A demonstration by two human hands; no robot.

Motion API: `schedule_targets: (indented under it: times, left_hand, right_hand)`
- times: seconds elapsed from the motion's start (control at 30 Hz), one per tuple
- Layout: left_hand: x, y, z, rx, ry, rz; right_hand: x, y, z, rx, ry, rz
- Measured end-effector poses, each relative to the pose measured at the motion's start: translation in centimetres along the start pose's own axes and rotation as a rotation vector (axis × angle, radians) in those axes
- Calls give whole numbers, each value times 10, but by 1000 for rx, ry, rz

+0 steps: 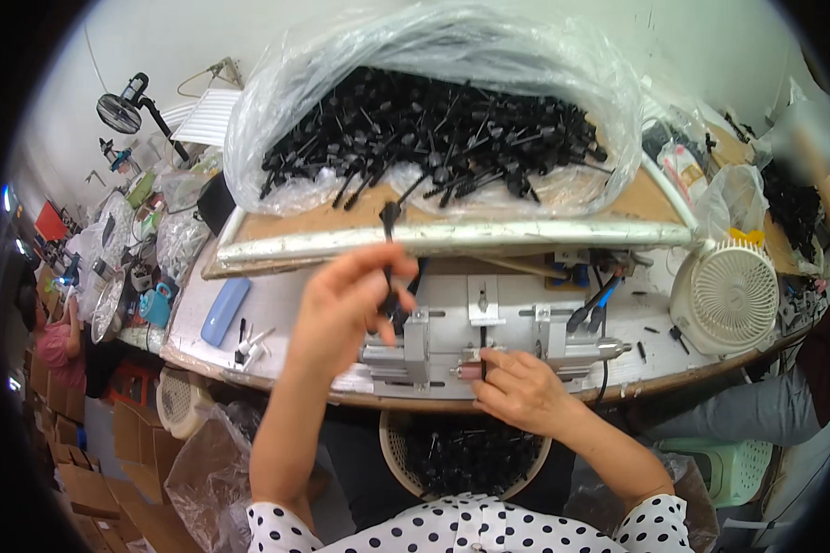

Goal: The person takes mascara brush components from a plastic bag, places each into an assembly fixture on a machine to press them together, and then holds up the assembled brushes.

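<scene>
My left hand (334, 309) is raised in front of the tray shelf, its fingers closed on a slim black wand (389, 217) with a thicker knob at the top. Below and to the right, my right hand (526, 392) pinches a thin black wand (483, 339) standing in the middle of a metal clamping fixture (417, 348). The fingers hide its lower end. Silver cylinders sit on both sides of this fixture. Above, a large clear plastic bag (590, 57) lies open around a heap of similar black wands (433, 129).
A white-edged shelf (526, 233) spans the back of the bench. A round basket (390, 452) of black parts sits at my lap. To the right stands a white fan (730, 297); to the left lies a blue case (224, 311). Other people are at both sides.
</scene>
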State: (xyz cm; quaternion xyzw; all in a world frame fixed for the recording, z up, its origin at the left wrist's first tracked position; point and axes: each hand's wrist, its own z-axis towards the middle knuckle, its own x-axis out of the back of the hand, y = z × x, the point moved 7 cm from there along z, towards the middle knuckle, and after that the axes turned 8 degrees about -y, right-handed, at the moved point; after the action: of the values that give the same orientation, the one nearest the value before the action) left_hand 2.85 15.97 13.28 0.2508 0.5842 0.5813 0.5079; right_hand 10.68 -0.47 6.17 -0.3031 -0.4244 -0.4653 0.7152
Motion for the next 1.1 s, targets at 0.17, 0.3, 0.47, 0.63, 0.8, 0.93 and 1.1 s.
schedule_targets:
  times: [0.17,0.3,0.47,0.63,0.8,0.93,1.1]
  left_hand:
    - [-22,-38,-41,1,108,80]
    - [-28,-55,-66,-123,172,297]
    - [-56,-76,-79,-257,252,878]
    - [-82,-106,-64,-290,142,1145]
    - [-91,-120,-62,-292,47,1228]
    - [-93,-122,-60,-305,65,1261]
    - [-93,-124,-58,-295,87,1258]
  right_hand:
    - [2,-2,6,1,-52,13]
    - [25,-6,8,16,-80,277]
    - [92,81,31,-218,179,326]
    - [101,189,72,-422,164,-79]
    - [80,210,76,-423,-53,-186]
    - [95,199,75,-351,39,-29]
    - [110,170,29,-606,277,792]
